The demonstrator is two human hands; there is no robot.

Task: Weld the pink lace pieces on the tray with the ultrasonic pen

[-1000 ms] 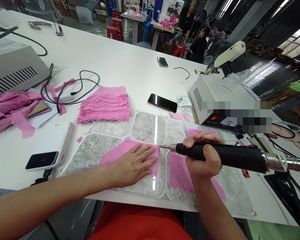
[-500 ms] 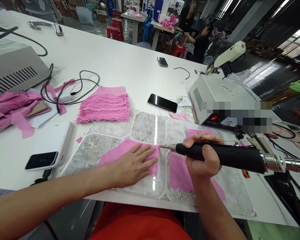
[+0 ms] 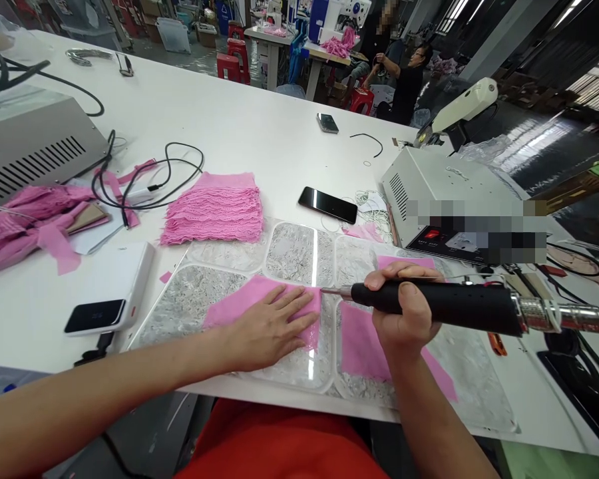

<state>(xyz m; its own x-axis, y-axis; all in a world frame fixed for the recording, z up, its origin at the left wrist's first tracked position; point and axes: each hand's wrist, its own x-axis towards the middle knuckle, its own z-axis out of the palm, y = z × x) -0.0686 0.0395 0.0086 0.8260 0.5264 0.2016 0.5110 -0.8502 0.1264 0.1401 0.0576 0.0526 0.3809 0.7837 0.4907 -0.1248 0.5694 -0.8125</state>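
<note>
My left hand (image 3: 269,326) lies flat with fingers spread on a pink fabric piece (image 3: 234,303), pressing it onto a scratched clear cutting plate (image 3: 190,299). My right hand (image 3: 404,313) grips the black handle of a hot cutting tool (image 3: 444,305). Its thin metal tip (image 3: 329,291) touches the right edge of that fabric piece. A second pink piece (image 3: 362,349) lies on the neighbouring plate under my right wrist.
A stack of pink lace pieces (image 3: 214,209) sits behind the plates. A black phone (image 3: 328,204), a white power bank (image 3: 112,293), a white control box (image 3: 439,199), a grey machine (image 3: 30,150) with cables and pink scraps (image 3: 24,226) surround them. People sit at far tables.
Both hands stay in place on the fabric and tool. The view has shifted slightly, so everything sits a little further right and up in the frame.
</note>
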